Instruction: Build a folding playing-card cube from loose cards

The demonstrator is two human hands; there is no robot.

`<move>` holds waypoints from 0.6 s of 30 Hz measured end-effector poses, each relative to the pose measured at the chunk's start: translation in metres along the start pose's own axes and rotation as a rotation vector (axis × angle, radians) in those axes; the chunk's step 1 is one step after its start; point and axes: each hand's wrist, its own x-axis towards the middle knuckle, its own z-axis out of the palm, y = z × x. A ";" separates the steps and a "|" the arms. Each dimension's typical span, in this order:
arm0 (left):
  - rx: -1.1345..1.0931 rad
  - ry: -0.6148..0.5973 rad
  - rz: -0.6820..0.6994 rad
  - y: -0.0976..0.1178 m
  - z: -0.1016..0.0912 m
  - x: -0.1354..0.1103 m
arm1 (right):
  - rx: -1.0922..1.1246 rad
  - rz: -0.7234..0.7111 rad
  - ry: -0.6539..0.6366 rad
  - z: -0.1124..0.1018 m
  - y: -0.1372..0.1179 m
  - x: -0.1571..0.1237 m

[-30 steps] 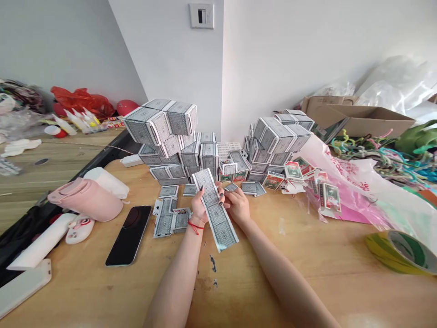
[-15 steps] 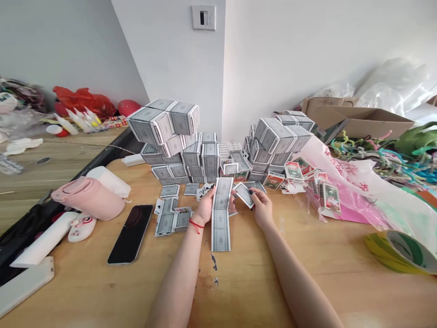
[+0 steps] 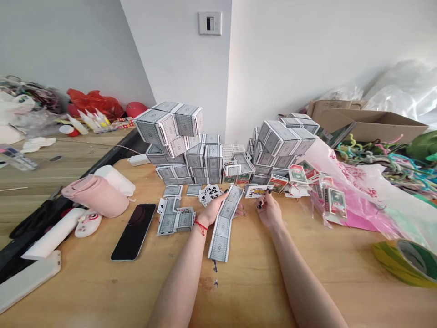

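My left hand (image 3: 213,210) is closed on the upper end of a long strip of joined playing cards (image 3: 223,225), which hangs down toward the wooden table (image 3: 259,282). A face-up spade card (image 3: 209,193) lies just beyond that hand. My right hand (image 3: 269,209) pinches a face-up picture card (image 3: 256,191) by its near edge, close to the loose cards at the foot of the card stacks. Cubes built of grey-backed cards are piled at the back left (image 3: 172,125) and back right (image 3: 285,139).
A black phone (image 3: 134,231) lies left of my arms, beside a flat group of joined cards (image 3: 175,221). A pink roll (image 3: 97,196) and white items sit further left. Card packs (image 3: 332,200) on a pink bag, a cardboard box (image 3: 368,123) and a tape roll (image 3: 408,262) fill the right.
The card strip has tilted and dropped lower in my left hand. My right hand has moved right and away from it and now holds a face-up picture card.
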 end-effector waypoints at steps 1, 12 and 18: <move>0.011 -0.016 -0.026 0.000 -0.001 0.000 | -0.002 0.001 0.000 0.000 0.000 0.000; 0.083 -0.098 -0.095 -0.007 -0.006 0.004 | 0.083 0.023 0.064 0.000 0.004 0.005; 0.110 -0.053 -0.125 -0.007 -0.003 0.002 | 0.162 -0.001 0.073 -0.003 0.004 0.008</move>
